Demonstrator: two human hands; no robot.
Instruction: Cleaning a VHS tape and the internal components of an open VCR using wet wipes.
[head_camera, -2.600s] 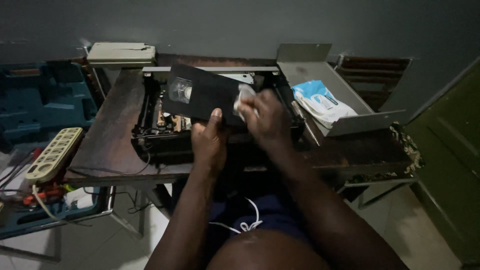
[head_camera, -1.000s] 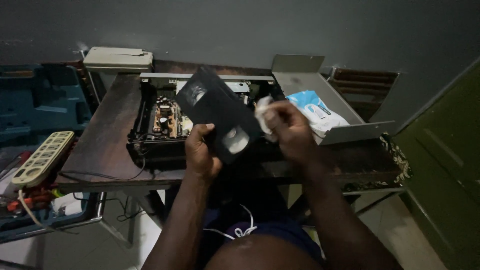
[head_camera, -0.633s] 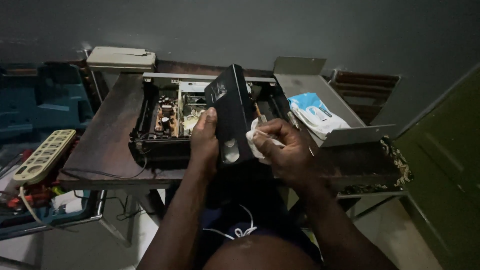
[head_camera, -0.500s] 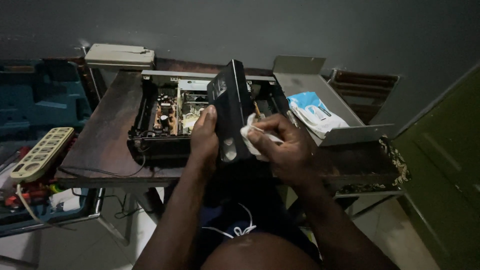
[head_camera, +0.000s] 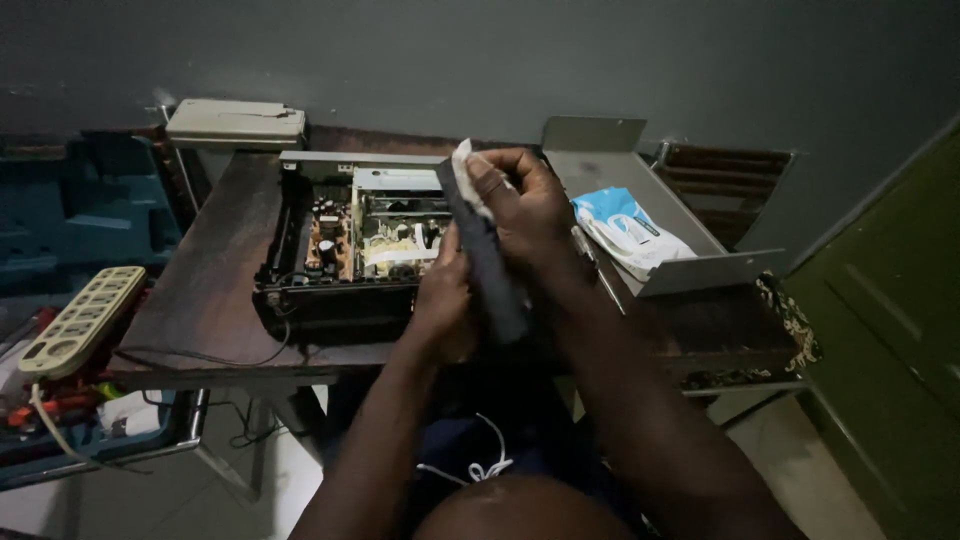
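Both hands meet over the near edge of a dark wooden table (head_camera: 200, 300), with a black video cassette (head_camera: 487, 262) turned edge-on between them. The left hand (head_camera: 443, 305) grips the cassette's lower part from the left, fingers wrapped round it and thumb side toward the camera, so the cassette stands nearly upright, leaning a little away from the person. The right hand (head_camera: 520, 205) is closed over the cassette's upper end from the right and presses a small white wipe (head_camera: 462, 175) against the top edge; a corner of the wipe sticks up just past the fingertips. Just behind and to the left of the left hand sits an opened video player (head_camera: 350, 250), its cover off and its circuit boards and wiring showing. To the right of the right hand lies a grey metal cover (head_camera: 650, 200) turned up like a tray, and in it rests a blue and white pack of wipes (head_camera: 625, 230). Far to the left of both hands, off the table, a cream power strip (head_camera: 80, 320) lies beside a blue tool case (head_camera: 70, 210). A flat beige box (head_camera: 235, 122) sits at the table's far left corner, well beyond the hands.
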